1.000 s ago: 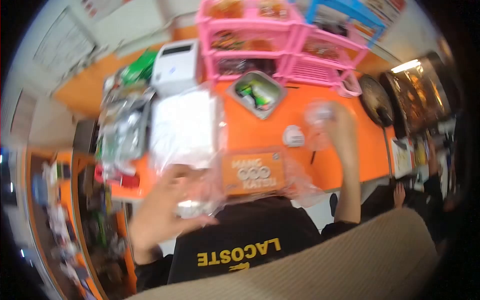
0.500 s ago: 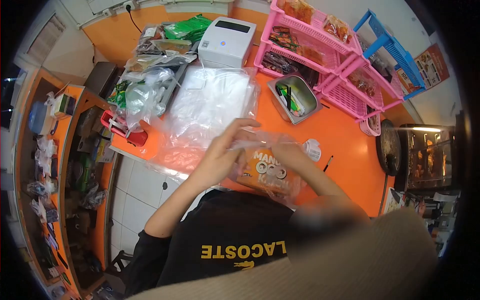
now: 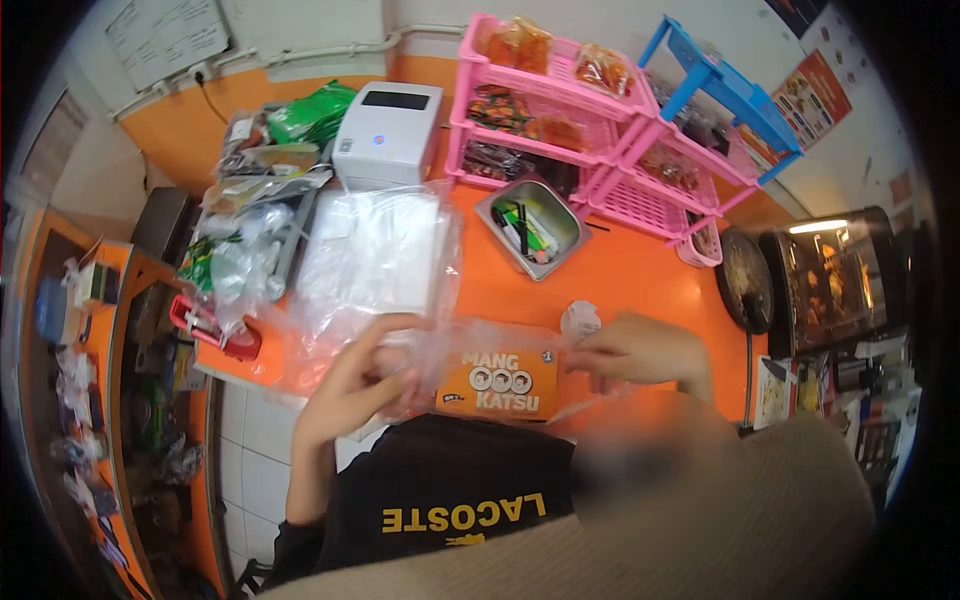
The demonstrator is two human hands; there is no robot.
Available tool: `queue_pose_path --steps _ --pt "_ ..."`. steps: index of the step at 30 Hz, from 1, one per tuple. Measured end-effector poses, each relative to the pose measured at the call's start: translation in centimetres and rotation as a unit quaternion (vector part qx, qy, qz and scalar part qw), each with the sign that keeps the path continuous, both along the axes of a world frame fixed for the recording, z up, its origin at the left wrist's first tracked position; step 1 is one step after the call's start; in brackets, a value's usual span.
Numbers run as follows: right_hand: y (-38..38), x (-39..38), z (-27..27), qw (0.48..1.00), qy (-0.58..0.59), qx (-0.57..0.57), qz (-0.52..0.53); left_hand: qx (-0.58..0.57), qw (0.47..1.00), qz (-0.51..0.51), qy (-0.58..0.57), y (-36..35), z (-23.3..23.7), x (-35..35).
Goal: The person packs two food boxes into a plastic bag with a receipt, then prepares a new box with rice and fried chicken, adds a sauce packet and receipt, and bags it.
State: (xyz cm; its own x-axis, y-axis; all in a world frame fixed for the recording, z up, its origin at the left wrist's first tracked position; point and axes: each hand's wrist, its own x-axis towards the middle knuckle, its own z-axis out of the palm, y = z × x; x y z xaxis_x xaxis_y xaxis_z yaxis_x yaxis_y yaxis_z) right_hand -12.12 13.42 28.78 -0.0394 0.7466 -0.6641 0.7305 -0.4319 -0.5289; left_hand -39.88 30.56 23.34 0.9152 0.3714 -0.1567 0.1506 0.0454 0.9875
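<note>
An orange printed box (image 3: 497, 382) lies at the table's near edge, against the black shirt, inside a clear plastic bag (image 3: 425, 362). My left hand (image 3: 360, 385) is at the box's left, its fingers curled on the bunched plastic. At the right end of the box, my right hand (image 3: 640, 352) has its fingers bent together on the bag's other side. A small white round container (image 3: 580, 320) stands just behind the box, near my right fingertips. To the left lies a stack of clear plastic bags (image 3: 370, 250).
Behind stand a white label printer (image 3: 388, 135), a metal container (image 3: 548, 258) with packets, and pink shelf racks (image 3: 600, 150). A red tape dispenser (image 3: 240, 342) sits at the left edge. A lit glass-fronted oven (image 3: 835, 275) is on the right.
My hands have moved apart to the box's two ends; the right one went from over the box to its right side. The box's printed top shows more fully. The camera view has shifted.
</note>
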Motion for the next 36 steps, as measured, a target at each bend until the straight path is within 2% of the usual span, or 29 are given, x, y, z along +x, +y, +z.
queue_pose_path --steps 1,3,5,6,7,8,9,10,13,15,16,18,19,21,24,25,27,28,30,31,33,34,36 --pt "-1.8 1.7 -0.2 0.989 0.089 0.08 -0.088 -0.037 0.999 -0.01 0.0 0.0 1.1 -1.0" --pt "-4.6 4.6 -1.8 0.903 0.255 0.236 -0.251 -0.006 0.997 -0.021 -0.074 -0.7 1.8 -2.8" --pt "-4.4 6.9 -8.1 0.858 0.033 0.278 -0.432 0.152 0.988 0.013 -0.023 -0.8 3.5 -2.4" --pt "-4.9 8.3 -12.8 0.861 -0.124 0.205 -0.448 0.232 0.972 0.032 0.001 -0.7 3.9 -2.2" --pt "-5.5 9.6 -18.0 0.839 -0.277 0.128 -0.45 0.264 0.962 0.066 -0.023 -0.5 3.9 -2.0" --pt "-6.6 10.8 -24.5 0.827 -0.321 0.147 -0.437 0.295 0.949 0.103 -0.047 -0.3 3.6 -1.9" --pt "-7.3 11.6 -28.5 0.814 -0.365 0.169 -0.42 0.326 0.932 0.144 -0.071 -0.1 3.4 -1.7" --pt "-6.8 11.8 -28.5 0.828 -0.319 0.189 -0.421 0.309 0.932 0.162 -0.099 0.1 3.3 -1.6" --pt "-3.3 11.2 -26.5 0.852 -0.203 0.246 -0.415 0.202 0.958 0.109 -0.169 0.3 3.0 -1.0" --pt "0.4 8.4 -18.4 0.854 -0.168 0.279 -0.406 0.07 0.98 0.014 -0.187 0.1 2.3 0.1" --pt "1.6 7.4 -16.3 0.843 -0.093 0.346 -0.402 -0.003 0.982 -0.035 -0.187 0.0 1.6 0.8" --pt "3.7 4.4 -12.0 0.796 0.052 0.473 -0.374 -0.093 0.98 -0.136 -0.114 -0.8 0.8 2.8" --pt "4.6 2.3 -9.8 0.762 0.12 0.533 -0.348 -0.147 0.973 -0.141 -0.111 -1.4 -0.1 3.9" --pt "5.1 -1.1 -6.3 0.77 0.125 0.553 -0.293 -0.256 0.949 -0.146 -0.108 -2.8 -2.2 5.7" --pt "5.8 -4.9 -5.5 0.771 0.211 0.549 -0.244 -0.475 0.858 -0.124 -0.149 -2.5 -3.2 7.2" --pt "5.8 -5.6 -5.5 0.77 0.251 0.539 -0.234 -0.49 0.849 -0.09 -0.177 -2.4 -3.8 7.4" --pt "5.9 -6.5 -5.3 0.779 0.235 0.548 -0.195 -0.518 0.824 -0.023 -0.23 -2.3 -4.9 7.6" --pt "5.9 -6.9 -5.2 0.782 0.227 0.552 -0.178 -0.528 0.816 -0.023 -0.234 -2.1 -5.3 7.6" --pt "5.6 -7.9 -5.4 0.773 0.284 0.526 -0.213 -0.552 0.799 -0.024 -0.237 -1.8 -5.5 7.3" --pt "5.6 -8.2 -5.4 0.767 0.311 0.51 -0.233 -0.588 0.77 -0.037 -0.246 -1.6 -6.2 7.3" --pt "5.9 -8.3 -5.0 0.801 0.237 0.539 -0.105 -0.656 0.705 -0.067 -0.262 -1.3 -5.6 7.2" --pt "5.9 -8.3 -4.9 0.811 0.197 0.55 -0.041 -0.611 0.724 -0.104 -0.301 -1.4 -5.1 6.6" --pt "6.1 -8.7 -5.3 0.799 0.137 0.585 -0.027 -0.556 0.792 0.028 -0.251 -1.6 -6.0 6.4"
